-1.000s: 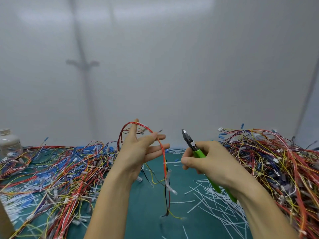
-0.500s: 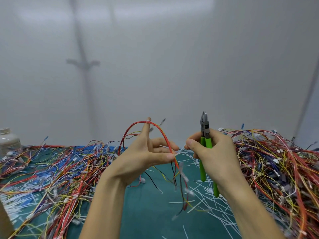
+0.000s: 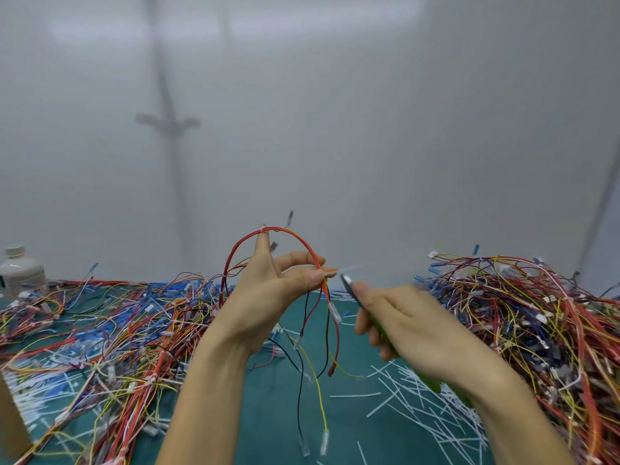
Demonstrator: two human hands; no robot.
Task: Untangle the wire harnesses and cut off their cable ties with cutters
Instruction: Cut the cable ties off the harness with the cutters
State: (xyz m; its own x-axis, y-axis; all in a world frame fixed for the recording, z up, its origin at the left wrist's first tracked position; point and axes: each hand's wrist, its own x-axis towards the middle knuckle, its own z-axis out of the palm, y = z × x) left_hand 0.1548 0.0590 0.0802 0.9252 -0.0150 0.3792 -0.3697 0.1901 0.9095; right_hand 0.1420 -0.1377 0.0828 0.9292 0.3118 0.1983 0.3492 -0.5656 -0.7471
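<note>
Head view: left hand (image 3: 268,297) holds one wire harness (image 3: 302,239) raised at mid-frame, its loop hung over the upright index finger, thumb and fingers pinching the bundle at the cable tie (image 3: 357,266). Tie tail is pale and faint and points right and slightly up. Right hand (image 3: 412,327) grips the cutters (image 3: 347,281); their long axis runs lower right to upper left, tip just right of the pinch. Judgement: a short leftward advance onto the tie. Tip is motion-blurred, so blade gap cannot be told. Green handles mostly hidden by the palm. Wire ends dangle over the tabletop (image 3: 275,414).
</note>
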